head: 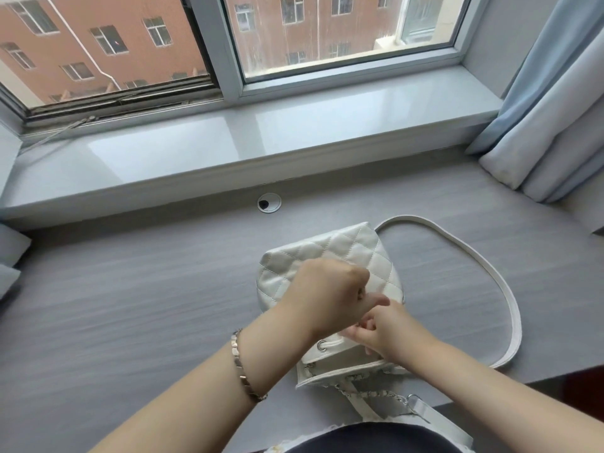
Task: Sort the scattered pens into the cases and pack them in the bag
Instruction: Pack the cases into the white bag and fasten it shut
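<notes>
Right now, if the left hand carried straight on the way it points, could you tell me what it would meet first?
Most likely the right hand, which it already seems to touch over the white quilted bag. The left hand points right and slightly away; beyond lies the bag's strap, though depth is unclear.

Bag [343, 253] on desk [130, 305] — sill [228, 148] behind (strap [503, 289] right).

White diamond-quilted pattern is seen on the bag [330, 256], its strap [510, 308] also white, the desk [130, 305] grey with streaked grain, the curtain [555, 109] pale blue, the bracelet [245, 371] rose-gold.
</notes>
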Demonstrator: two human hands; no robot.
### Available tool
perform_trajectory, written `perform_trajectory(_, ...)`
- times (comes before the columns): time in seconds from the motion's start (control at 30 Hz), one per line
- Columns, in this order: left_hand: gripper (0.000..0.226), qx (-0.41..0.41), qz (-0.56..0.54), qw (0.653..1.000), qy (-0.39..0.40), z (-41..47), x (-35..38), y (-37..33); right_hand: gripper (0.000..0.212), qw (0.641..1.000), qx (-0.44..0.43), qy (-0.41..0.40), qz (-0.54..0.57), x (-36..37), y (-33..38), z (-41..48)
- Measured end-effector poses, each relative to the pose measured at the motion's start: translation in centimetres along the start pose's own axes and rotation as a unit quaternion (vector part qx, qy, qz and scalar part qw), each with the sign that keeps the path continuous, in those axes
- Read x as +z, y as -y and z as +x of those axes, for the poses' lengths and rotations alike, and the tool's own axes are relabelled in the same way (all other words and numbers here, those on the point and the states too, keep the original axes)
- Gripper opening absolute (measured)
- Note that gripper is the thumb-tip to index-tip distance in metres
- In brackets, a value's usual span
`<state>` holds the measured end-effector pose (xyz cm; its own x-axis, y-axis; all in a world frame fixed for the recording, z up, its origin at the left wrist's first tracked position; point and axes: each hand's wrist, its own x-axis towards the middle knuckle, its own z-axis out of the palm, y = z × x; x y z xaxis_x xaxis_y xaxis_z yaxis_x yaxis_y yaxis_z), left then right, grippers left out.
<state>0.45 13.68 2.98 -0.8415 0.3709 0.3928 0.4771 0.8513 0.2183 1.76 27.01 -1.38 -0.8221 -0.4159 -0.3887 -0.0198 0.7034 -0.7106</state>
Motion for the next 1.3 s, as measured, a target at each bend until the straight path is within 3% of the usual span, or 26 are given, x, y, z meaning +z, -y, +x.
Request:
perform_trajectory(0.1,0.043,-0.031,-0.077,0.996,-0.023,-0.1,-0.6,1.3,0.023,0.999,-0.005,-0.027,0.033,-0.3,-0.3,-0.1)
perform_trajectory(0.2,0.040,-0.131,-0.143,0.981,-0.008,-1.7,-1.7,3.3,0.026,0.993,0.005,-0.080,0.090,-0.8,-0.6,-0.3)
perform_trajectory(0.27,0.032,-0.218,-0.138,0.965,0.051,-3.4,-1.3,4.9,0.025,0.990,-0.001,-0.083,0.113,-1.0,-0.4,-0.2)
perform_trajectory(0.37,0.037,-0.277,-0.039,0.955,0.099,-5.4,0.4,6.5,0.019,0.993,0.015,-0.044,0.111,-1.1,-0.3,0.8)
perform_trajectory(0.43,0.040,-0.238,0.068,0.961,0.121,-5.5,1.8,6.6,0.017,0.995,0.037,-0.034,0.081,-1.0,-0.7,1.6)
perform_trajectory(0.5,0.029,-0.169,0.123,0.974,0.088,-4.8,2.9,5.5,0.017,0.992,0.066,-0.038,0.096,-1.0,-1.3,1.9)
perform_trajectory(0.53,0.026,-0.126,0.109,0.984,0.066,-4.3,3.4,4.9,0.017,0.989,0.079,-0.050,0.111,-1.0,-1.6,1.9)
perform_trajectory(0.6,0.029,-0.070,-0.008,0.993,0.093,-3.6,3.7,3.2,0.021,0.987,0.087,-0.081,0.106,-1.0,-1.8,1.6)
perform_trajectory(0.7,0.042,-0.130,-0.152,0.954,0.223,-3.6,4.0,1.3,0.019,0.991,0.039,-0.106,0.077,-1.1,-1.1,0.7)
perform_trajectory(0.73,0.043,-0.158,-0.166,0.946,0.231,-3.6,4.3,1.3,0.017,0.990,0.005,-0.101,0.095,-1.4,-0.7,0.2)
perform_trajectory(0.8,0.034,-0.194,-0.198,0.936,0.217,-3.4,4.3,1.6,0.018,0.994,-0.049,-0.024,0.098,-2.1,-0.2,-1.0)
perform_trajectory(0.87,0.030,-0.205,-0.208,0.927,0.236,-2.8,3.9,2.1,0.041,0.995,-0.083,0.044,-0.037,-2.0,-0.8,-1.9)
perform_trajectory(0.93,0.024,-0.200,-0.221,0.916,0.267,-2.3,3.5,2.7,0.035,0.985,-0.121,0.008,-0.126,-1.3,-1.5,-2.3)
perform_trajectory(1.03,0.021,-0.182,-0.234,0.909,0.292,-1.9,3.3,3.2,0.031,0.972,-0.189,-0.095,-0.102,-0.8,-2.2,-2.2)
perform_trajectory(1.13,0.018,-0.184,-0.221,0.915,0.284,-1.6,3.3,3.5,0.022,0.957,-0.235,-0.148,-0.087,-1.5,-1.0,-1.2)
perform_trajectory(1.2,0.015,-0.182,-0.223,0.913,0.289,-1.3,3.0,3.8,0.025,0.955,-0.230,-0.167,-0.086,-2.1,-0.2,-0.1)
perform_trajectory(1.3,0.008,-0.173,-0.256,0.894,0.324,-1.2,3.0,4.5,0.040,0.976,-0.163,-0.126,-0.075,-2.8,0.0,2.0)
